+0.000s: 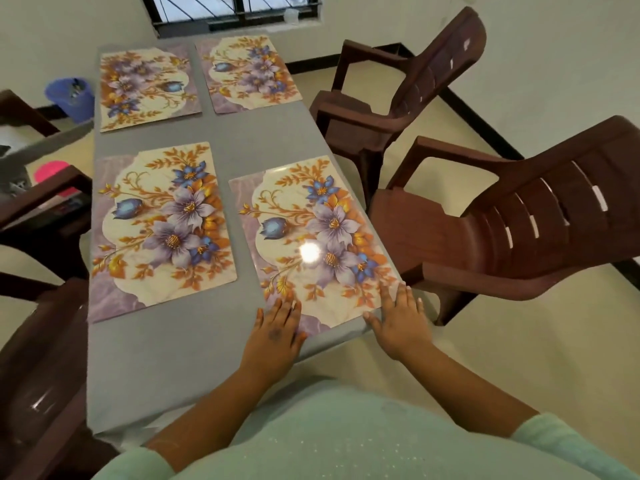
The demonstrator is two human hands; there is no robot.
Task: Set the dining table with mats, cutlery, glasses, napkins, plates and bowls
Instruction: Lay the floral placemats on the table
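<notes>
Grey bench [166, 358] carries four floral mats, two far at 12 o'clock and two near. The left hand [275, 332] and right hand [401, 322] lie flat, fingers [386, 292] straight and holding nothing, pressing the near edge of the near right mat [311, 237]. Brown plastic chairs [519, 220] stand at 3 o'clock.

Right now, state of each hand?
Left hand: open, fingers flat on the near edge of the near-right mat.
Right hand: open, fingers flat at the same mat's near right corner.
</notes>
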